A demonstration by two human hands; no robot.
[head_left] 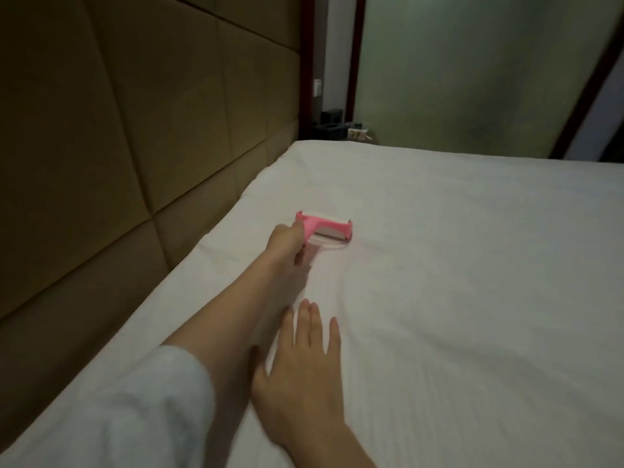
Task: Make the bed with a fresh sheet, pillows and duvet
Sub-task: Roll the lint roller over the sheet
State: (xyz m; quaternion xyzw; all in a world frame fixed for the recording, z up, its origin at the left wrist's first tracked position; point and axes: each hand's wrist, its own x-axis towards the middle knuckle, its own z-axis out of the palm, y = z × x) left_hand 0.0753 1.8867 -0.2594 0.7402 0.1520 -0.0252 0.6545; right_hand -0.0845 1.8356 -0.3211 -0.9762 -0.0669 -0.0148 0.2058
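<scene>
A white fitted sheet (472,298) covers the mattress, smooth with faint ripples near my hands. My left hand (287,241) reaches forward and grips the handle of a pink lint roller (329,228), whose head rests on the sheet near the headboard side. My right hand (304,366) lies palm down on the sheet closer to me, fingers straight and spread, beside my left forearm. A light sleeve covers my left upper arm at the lower left. No pillows or duvet are in view.
A padded tan headboard (118,130) runs along the left side of the bed. At the far corner stands a dark nightstand (332,126) with small items on it. A greenish frosted panel (472,79) in a dark frame stands behind the bed.
</scene>
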